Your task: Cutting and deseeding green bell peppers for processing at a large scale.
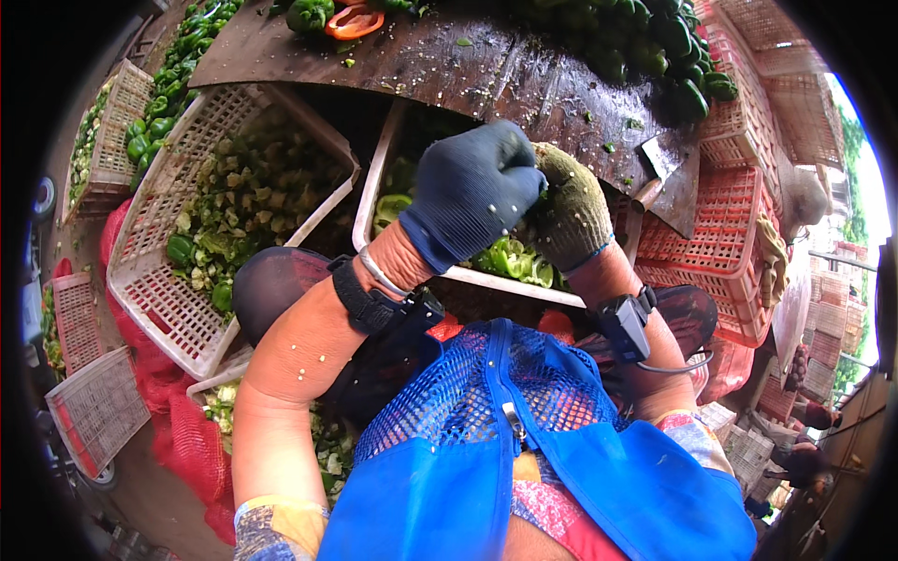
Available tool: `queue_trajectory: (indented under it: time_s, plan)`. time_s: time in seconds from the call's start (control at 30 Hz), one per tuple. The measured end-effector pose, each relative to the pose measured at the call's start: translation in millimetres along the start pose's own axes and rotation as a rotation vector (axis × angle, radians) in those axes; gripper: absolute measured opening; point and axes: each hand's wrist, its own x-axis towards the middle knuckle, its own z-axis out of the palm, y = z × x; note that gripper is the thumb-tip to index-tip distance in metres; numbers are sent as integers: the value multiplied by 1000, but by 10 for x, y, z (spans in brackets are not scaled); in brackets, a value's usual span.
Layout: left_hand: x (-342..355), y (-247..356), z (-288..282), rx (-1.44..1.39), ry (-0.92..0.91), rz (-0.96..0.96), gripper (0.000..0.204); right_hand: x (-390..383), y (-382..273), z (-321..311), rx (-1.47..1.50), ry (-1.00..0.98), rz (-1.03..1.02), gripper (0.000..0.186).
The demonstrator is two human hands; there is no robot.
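Note:
My left hand (472, 187), in a navy glove speckled with pale seeds, is closed, held against my right hand (572, 208) in an olive glove, whose fingers are curled and partly hidden behind it. Whatever lies between them is hidden. Both are above a white crate (365, 220) holding cut green pepper pieces (514, 257). Beyond them is a dark wooden board (430, 75) with scraps, a halved red pepper (351, 23) and whole green peppers (678, 42). A wide-bladed knife (662, 159) lies at the board's right edge.
A crate of pepper trimmings (150, 285) stands to my left, beside red mesh sacks (182, 439) and a row of green peppers (159, 107). Stacked red crates (697, 243) flank me on the right. Other people (804, 458) are at the far right.

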Motion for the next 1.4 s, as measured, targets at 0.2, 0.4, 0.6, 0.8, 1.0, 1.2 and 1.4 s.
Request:
queue_trajectory:
  time_s: [0.2,0.4,0.6,0.8,1.0,1.2,1.4]
  plan:
    - [-74,9,40,617,-106,503,8,-125,366,104,-249,-82,-8,43]
    - [-60,-40,33,176,-58,136,24,-119,185,-96,1402,-45,798,38]
    - [42,-105,-178,46,-175,-308,28,2,-216,69,719,151,664,38]
    - [29,-133,100,401,84,-6,15,108,92,-15,-255,-6,202,35]
    - [-222,-80,355,469,-240,367,10,385,612,-303,1221,244,883,6]
    - [-180,-237,-34,900,-264,49,46,1131,-523,-1,485,-76,312,52]
    - [109,-138,-175,799,-531,-275,31,2392,188,755,-648,-103,-387,47]
